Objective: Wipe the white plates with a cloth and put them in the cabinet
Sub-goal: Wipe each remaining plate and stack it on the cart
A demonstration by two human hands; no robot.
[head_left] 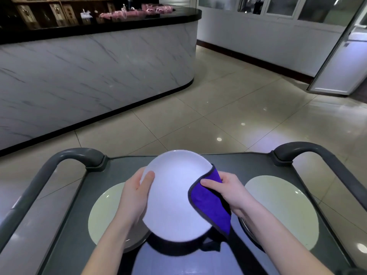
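**Grip Status: Both Grips Closed on Plate and Cloth**

1. Left grip (135,193) holds the white plate (174,195) at its left rim. The thumb (149,175) lies on the upper face; the fingers pass underneath and are hidden.
2. Right grip (228,191) pinches the purple cloth (206,203) against the plate's right rim. The thumb presses the cloth onto the upper face; the remaining fingers curl behind it. The cloth is folded over the rim, has a dark border, and hangs down below the grip.
3. The white plate is held in the air, tilted toward the camera, above the near middle of the grey table (238,163). It touches nothing except the two grips and the cloth.
4. Two further plates lie flat on the table: the left plate (105,211) partly under the left forearm, and the right plate (282,205) just beyond the right forearm. They are well apart, with the held plate between them.
5. At the far corners of the table rise two curved grey handles, the left handle (79,153) and the right handle (301,149).
6. Beyond the table is a tiled floor (198,116) with glossy reflections.
7. Far left stands a marble-fronted bar (99,66) with a black top carrying pink items (127,13), too small to identify.
8. Far right, a white door (341,56) stands open.
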